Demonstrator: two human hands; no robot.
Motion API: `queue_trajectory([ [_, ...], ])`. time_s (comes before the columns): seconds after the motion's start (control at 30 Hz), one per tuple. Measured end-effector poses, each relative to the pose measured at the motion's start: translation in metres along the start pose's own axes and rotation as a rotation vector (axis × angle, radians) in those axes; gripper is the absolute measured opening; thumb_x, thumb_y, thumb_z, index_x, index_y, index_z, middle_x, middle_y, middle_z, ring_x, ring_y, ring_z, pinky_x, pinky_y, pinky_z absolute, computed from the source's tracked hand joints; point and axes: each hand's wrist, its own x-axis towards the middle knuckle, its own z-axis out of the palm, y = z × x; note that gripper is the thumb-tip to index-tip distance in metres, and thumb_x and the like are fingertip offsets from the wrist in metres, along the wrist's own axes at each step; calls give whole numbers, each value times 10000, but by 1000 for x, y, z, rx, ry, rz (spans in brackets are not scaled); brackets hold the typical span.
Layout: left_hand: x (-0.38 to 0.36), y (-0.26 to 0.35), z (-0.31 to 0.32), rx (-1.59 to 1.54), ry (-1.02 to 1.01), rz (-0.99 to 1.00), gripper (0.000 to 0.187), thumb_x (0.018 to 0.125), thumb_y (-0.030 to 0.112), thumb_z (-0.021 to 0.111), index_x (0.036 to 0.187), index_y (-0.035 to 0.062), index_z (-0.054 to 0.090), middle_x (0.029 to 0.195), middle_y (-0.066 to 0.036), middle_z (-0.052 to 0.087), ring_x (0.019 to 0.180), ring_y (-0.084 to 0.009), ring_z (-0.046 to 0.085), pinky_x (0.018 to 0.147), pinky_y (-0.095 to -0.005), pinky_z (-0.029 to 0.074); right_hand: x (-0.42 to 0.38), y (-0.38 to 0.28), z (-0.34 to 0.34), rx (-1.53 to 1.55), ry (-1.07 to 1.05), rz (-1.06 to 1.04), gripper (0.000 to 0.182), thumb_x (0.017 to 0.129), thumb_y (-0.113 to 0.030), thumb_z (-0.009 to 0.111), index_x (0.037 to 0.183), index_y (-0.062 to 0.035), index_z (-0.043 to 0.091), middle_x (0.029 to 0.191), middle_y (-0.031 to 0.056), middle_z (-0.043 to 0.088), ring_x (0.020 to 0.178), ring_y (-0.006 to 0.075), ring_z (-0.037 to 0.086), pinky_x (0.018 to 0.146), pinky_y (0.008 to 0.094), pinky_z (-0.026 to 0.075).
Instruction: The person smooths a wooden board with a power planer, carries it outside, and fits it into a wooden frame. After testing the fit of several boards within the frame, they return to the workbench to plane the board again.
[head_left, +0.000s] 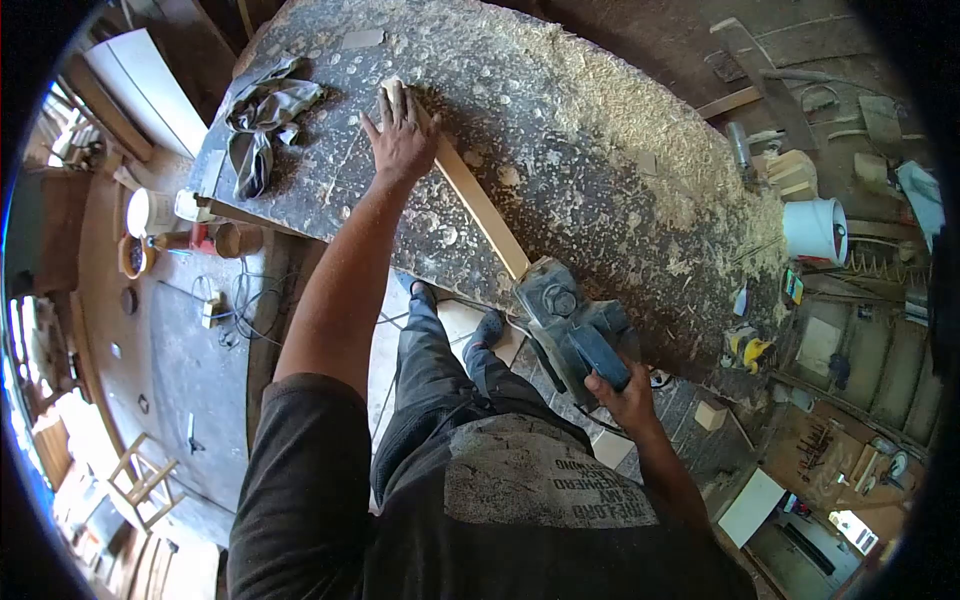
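A long narrow wooden strip (pixel 480 205) lies slantwise on the dark, paint-spotted workbench (pixel 350 130). My left hand (pixel 404 145) rests on the strip's far end with its fingers stretched out. At the near end of the strip stands a blue-grey power planer (pixel 562 305), its front touching the wood. My right hand (pixel 622 395) is wrapped round the rear of the planer's blue handle; part of the fingers is hidden behind it.
Shavings (pixel 600 85) cover the bench's far and right parts. A crumpled cloth (pixel 268 115) lies at the left. A white bucket (pixel 815 230) and a yellow-and-black tool (pixel 750 348) are at the right. Cables (pixel 240 310) lie on a lower table (pixel 195 370).
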Motion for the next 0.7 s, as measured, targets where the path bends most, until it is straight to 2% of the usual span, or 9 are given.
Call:
queue_trajectory([
  [0.03,2,-4,-2,53,-96,44,804,1004,604,278,1552,23,196,1640,-140,143,1520,-338,59,1165,-651,38,-1,-2,1,-14,12,14,625,819,-549,740,1019,39,669,810,138,684,763,249,676,700,386,520],
  [0.07,1,-5,2,70,-74,48,809,1004,615,245,1555,26,187,1637,-126,165,1524,-307,62,1171,-644,26,1,-3,3,-18,12,18,625,819,-549,740,1019,39,669,810,138,684,763,249,676,700,386,520],
  [0.37,1,-3,5,49,-64,41,767,1018,573,249,1554,26,197,1642,-130,138,1520,-323,71,1183,-622,37,40,-26,19,9,-12,50,534,854,-473,733,1015,32,679,840,145,703,773,251,686,699,379,523],
  [0.47,2,-2,2,39,-87,27,761,1019,561,269,1551,21,205,1639,-135,147,1517,-337,81,1182,-621,54,63,-45,29,11,8,-54,509,872,-462,719,1007,27,682,827,144,701,764,259,687,686,381,521],
  [0.57,2,-2,-3,35,-85,18,759,1017,556,287,1549,20,214,1635,-139,160,1514,-343,92,1183,-619,74,91,-61,41,11,35,-77,506,871,-472,719,971,24,689,778,148,691,715,260,682,646,384,515],
  [0.63,4,-2,-8,16,-135,11,782,1008,595,272,1552,36,215,1635,-124,170,1519,-329,79,1191,-601,51,113,-75,49,-10,74,-131,511,867,-481,719,922,26,690,726,154,677,665,265,677,612,387,507],
  [0.67,7,-3,-10,11,-145,7,729,1024,547,281,1544,39,241,1629,-109,194,1512,-345,103,1185,-618,80,124,-82,53,-11,72,-135,511,867,-481,719,922,26,690,726,154,677,665,265,677,612,387,507],
  [0.7,10,-5,-13,12,-139,2,729,1024,547,281,1544,39,241,1629,-109,194,1512,-345,103,1185,-618,80,135,-90,57,-13,81,-166,490,881,-483,703,851,4,663,654,101,627,585,208,627,546,350,476],
])
